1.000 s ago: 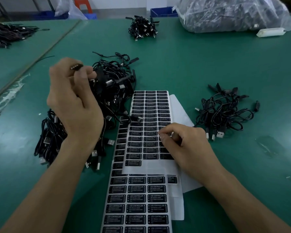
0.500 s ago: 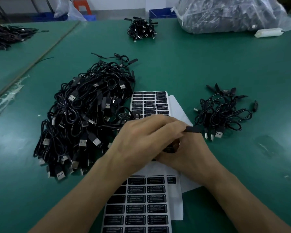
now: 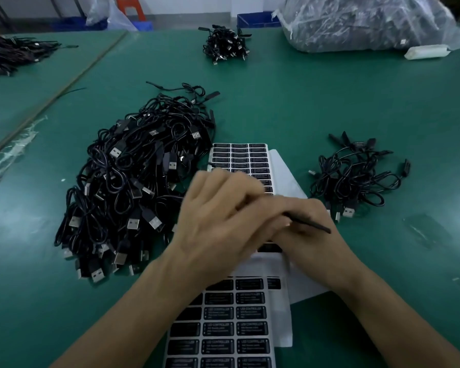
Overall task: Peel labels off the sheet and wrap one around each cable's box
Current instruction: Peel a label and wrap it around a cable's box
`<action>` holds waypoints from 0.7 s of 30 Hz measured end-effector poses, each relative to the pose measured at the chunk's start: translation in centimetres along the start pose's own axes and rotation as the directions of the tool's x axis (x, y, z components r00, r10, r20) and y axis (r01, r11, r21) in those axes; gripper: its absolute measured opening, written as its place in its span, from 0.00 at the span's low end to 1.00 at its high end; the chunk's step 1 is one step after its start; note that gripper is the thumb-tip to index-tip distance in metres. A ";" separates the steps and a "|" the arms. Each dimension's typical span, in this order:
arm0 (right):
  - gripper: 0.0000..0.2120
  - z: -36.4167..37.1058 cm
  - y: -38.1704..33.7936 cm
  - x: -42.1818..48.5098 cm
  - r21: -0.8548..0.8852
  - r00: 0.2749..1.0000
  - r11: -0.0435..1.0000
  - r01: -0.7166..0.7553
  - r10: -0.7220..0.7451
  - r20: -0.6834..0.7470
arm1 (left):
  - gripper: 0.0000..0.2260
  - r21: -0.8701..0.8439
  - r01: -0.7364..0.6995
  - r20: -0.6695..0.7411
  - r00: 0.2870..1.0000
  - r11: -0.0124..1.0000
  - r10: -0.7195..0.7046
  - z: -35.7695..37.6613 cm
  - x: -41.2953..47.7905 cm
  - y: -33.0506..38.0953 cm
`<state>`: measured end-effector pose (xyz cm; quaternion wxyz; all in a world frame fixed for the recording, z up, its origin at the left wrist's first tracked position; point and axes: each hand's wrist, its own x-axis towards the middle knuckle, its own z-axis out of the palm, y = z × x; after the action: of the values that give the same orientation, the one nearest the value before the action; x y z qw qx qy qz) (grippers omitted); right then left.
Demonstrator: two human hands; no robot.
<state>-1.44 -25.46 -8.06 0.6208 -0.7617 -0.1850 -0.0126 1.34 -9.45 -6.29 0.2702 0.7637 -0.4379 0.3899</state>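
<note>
a sheet of black labels (image 3: 223,328) is lying at the near edge of the green tabletop (image 3: 303,102), its rows reading "led controller". a second label sheet (image 3: 239,160) is overlapping its far end, with white backing paper (image 3: 287,179) showing beneath on the right

a person's two bare hands are meeting over the spot where the sheets overlap. the left hand (image 3: 213,221) is crossing on top, its fingers blurred and bending down around a thin black cable end (image 3: 311,225). that cable end is poking out to the right across the back of the right hand (image 3: 314,240). the right hand is lying underneath, knuckles up, its fingertips hidden by the left, so it cannot be told whether it is pinching a label or anything else

just left of the sheets, a large heap of black usb cables (image 3: 133,187) is sprawling, its edge reaching the second label sheet's left side. to the right, apart from the paper, a smaller heap of cables (image 3: 356,179) is resting

further back at centre, a tight bundle of cables (image 3: 226,46) is sitting alone. at far right, a clear plastic bag (image 3: 369,22) stuffed with dark contents is slumping beside a white oblong object (image 3: 428,51). on the adjoining surface at far left, more dark cables (image 3: 11,54) are lying in a spread. beyond the far edge, a blue bin (image 3: 255,19) and an orange stool (image 3: 129,6) are standing
</note>
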 end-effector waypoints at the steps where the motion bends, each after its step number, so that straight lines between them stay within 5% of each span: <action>1: 0.09 0.0 -0.2 0.0 0.044 0.999 0.998 0.044 -0.043 -0.031 | 0.08 0.019 0.010 0.022 1.000 1.000 -0.011 -0.1 -0.2 -0.6; 7: 0.08 0.9 -0.8 0.1 0.163 0.989 0.986 0.036 -0.012 -0.145 | 0.13 0.064 0.300 0.156 0.939 0.952 -0.306 -0.4 -0.8 -2.2; 13: 0.15 0.0 -0.6 0.3 0.189 0.883 0.978 -0.089 0.165 -0.439 | 0.25 0.200 0.241 0.318 0.901 0.950 -0.296 -0.6 -1.1 -2.8; 18: 0.18 -0.8 -1.1 0.6 0.358 0.825 0.933 0.042 0.169 -0.540 | 0.32 0.503 0.262 0.362 0.801 0.823 -0.477 -1.5 -1.2 -4.0; 21: 0.18 -1.5 -1.6 0.8 0.499 0.788 0.860 0.106 0.233 -0.570 | 0.26 0.543 0.285 0.398 0.740 0.790 -0.541 -1.6 -1.3 -4.0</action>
<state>-0.85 -26.42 -6.06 0.8239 -0.5318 0.0562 -0.1879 3.93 -5.78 -6.76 0.0356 0.9612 -0.2070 0.1788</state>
